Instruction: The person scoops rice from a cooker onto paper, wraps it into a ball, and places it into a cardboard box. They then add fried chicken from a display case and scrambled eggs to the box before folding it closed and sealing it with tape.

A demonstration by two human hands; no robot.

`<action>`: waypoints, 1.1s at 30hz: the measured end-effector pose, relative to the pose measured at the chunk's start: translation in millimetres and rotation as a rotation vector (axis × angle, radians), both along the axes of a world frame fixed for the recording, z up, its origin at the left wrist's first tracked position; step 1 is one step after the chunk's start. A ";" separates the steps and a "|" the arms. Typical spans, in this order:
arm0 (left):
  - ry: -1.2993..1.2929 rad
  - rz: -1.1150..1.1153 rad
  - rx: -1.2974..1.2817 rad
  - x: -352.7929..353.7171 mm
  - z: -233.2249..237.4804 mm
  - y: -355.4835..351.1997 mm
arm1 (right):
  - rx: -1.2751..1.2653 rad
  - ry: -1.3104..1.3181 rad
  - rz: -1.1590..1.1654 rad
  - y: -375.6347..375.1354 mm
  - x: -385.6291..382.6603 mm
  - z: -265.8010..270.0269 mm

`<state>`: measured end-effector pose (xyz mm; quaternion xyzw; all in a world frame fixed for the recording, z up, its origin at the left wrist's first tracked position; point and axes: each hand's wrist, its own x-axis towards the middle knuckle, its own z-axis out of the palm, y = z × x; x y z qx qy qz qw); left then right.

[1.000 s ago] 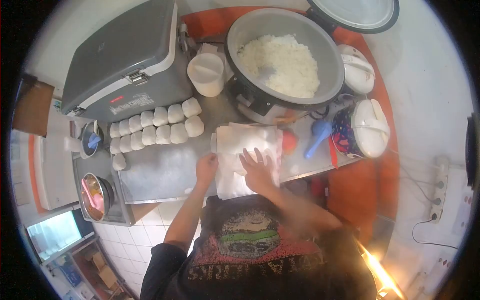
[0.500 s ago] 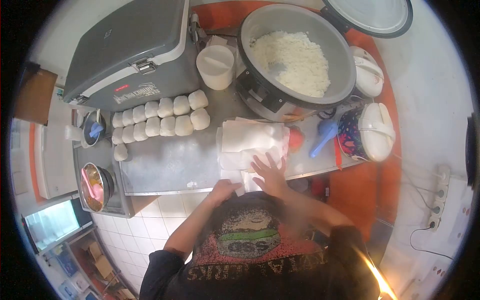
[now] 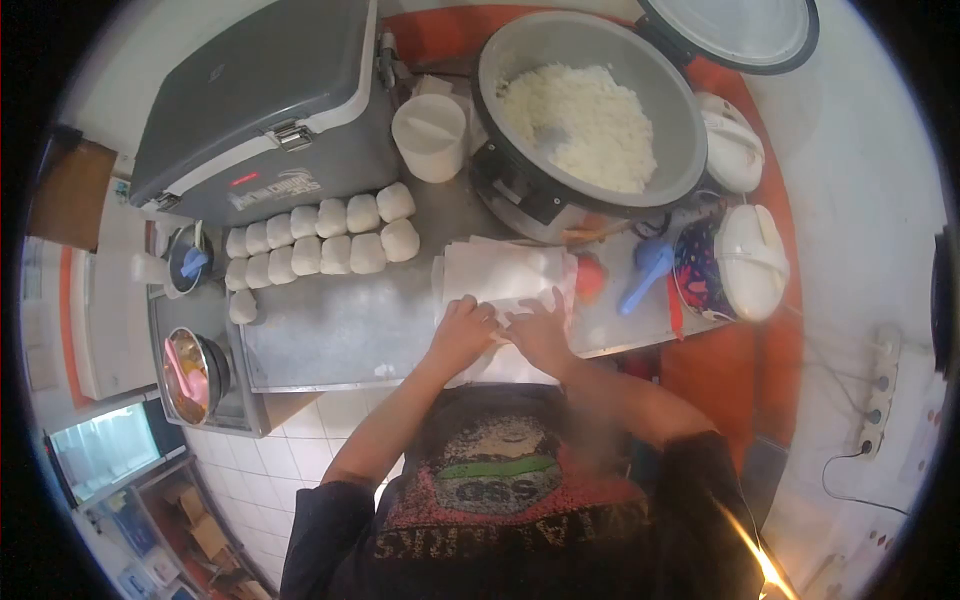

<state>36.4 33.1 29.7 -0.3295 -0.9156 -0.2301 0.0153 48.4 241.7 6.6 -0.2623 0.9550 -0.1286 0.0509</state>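
A stack of white paper sheets [image 3: 505,272] lies on the steel counter [image 3: 330,335] in front of me. My left hand [image 3: 462,331] and my right hand [image 3: 538,330] rest side by side on the near part of the stack, fingers on the top sheet. Whether the fingers pinch a sheet cannot be seen. To the left, two rows of white wrapped rice balls [image 3: 320,238] sit on the counter. Behind the paper stands a large open rice cooker [image 3: 590,110] holding white rice.
A grey cooler box [image 3: 260,105] stands back left, with a white plastic cup [image 3: 430,135] beside it. A blue rice paddle [image 3: 645,270] and a patterned jar with a white lid [image 3: 735,262] lie right. Two small metal bowls [image 3: 195,365] sit far left.
My left hand dropped to the counter's near edge, then came back up onto the paper next to my right hand. The right hand stayed on the sheets throughout.
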 end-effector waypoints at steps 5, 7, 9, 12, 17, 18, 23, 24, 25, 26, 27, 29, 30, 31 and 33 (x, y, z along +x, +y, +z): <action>-0.364 0.023 -0.070 -18.4 -32.8 -7.6 | 0.080 -0.112 0.082 16.6 -33.3 17.9; -0.434 0.092 -0.024 -17.6 -43.3 -14.5 | -0.127 -0.203 0.023 35.8 -33.1 -10.2; -0.458 0.158 0.072 -14.8 -51.4 -23.3 | -0.286 -0.258 -0.060 42.4 -32.0 -26.4; -0.231 0.250 0.279 -13.7 -46.6 -27.6 | -0.393 -0.115 -0.168 42.3 -27.3 -32.0; -0.113 0.471 0.271 -3.7 -47.7 -6.4 | -0.336 0.163 -0.288 18.1 -15.6 -48.9; -0.226 0.516 0.258 -1.3 -57.7 -3.4 | -0.287 0.067 -0.349 12.6 -15.9 -49.2; -0.224 0.566 0.369 2.4 -91.0 5.5 | -0.399 -0.104 -0.638 -10.6 -10.1 -74.9; -0.221 0.557 0.391 1.5 -92.5 6.2 | -0.420 -0.035 -0.587 -9.7 -9.3 -75.2; -0.174 0.495 0.347 -0.1 -93.6 4.4 | -0.440 0.034 -0.534 -8.8 -9.3 -75.3; -0.128 0.433 0.302 -1.8 -94.5 0.0 | -0.459 0.103 -0.481 -8.1 -9.0 -75.5; -0.083 0.372 0.257 -3.0 -93.0 -3.2 | -0.431 0.055 -0.442 -5.2 -7.8 -78.4; -0.080 0.336 0.131 0.0 -89.6 -7.7 | -0.372 -0.043 -0.366 4.4 -4.3 -83.8; -0.080 0.318 0.068 2.6 -83.6 -9.1 | -0.378 0.004 -0.332 7.6 0.4 -80.8; -0.096 0.302 0.019 5.9 -73.6 -10.4 | -0.383 0.049 -0.297 9.5 7.2 -71.7; -0.124 0.269 -0.076 12.6 -52.4 -13.0 | -0.358 0.132 -0.236 11.9 16.6 -44.9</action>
